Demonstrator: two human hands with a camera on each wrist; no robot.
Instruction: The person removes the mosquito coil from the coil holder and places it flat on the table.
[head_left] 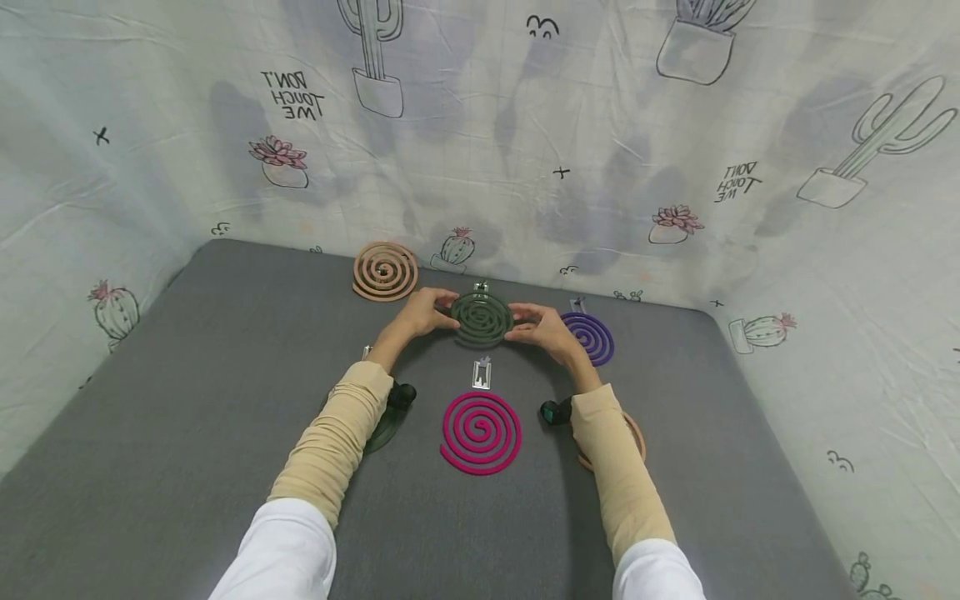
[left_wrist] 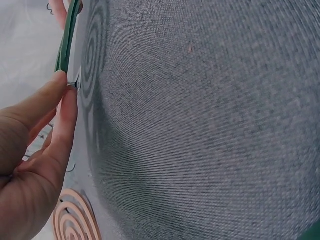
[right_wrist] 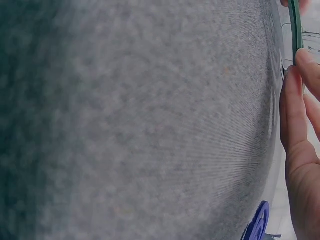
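A dark green mosquito coil [head_left: 482, 319], its turns packed closely, is held flat between both hands over the grey cloth. My left hand [head_left: 425, 312] pinches its left edge between thumb and fingers, and my right hand [head_left: 543, 327] pinches the right edge. Seen edge-on in the left wrist view, the coil [left_wrist: 66, 45] is raised, with its spiral shadow on the cloth. A small metal stand [head_left: 481, 287] shows just behind it. Nearer me lie another metal stand [head_left: 482, 373] and a pink coil [head_left: 487, 401].
An orange coil [head_left: 367, 286] lies at the back left. Right of my right hand is a purple coil [head_left: 602, 329] with a metal stand [head_left: 577, 306] behind it. My forearms partly cover a green coil [head_left: 386, 432] and an orange coil [head_left: 638, 436]. Printed curtains border the table.
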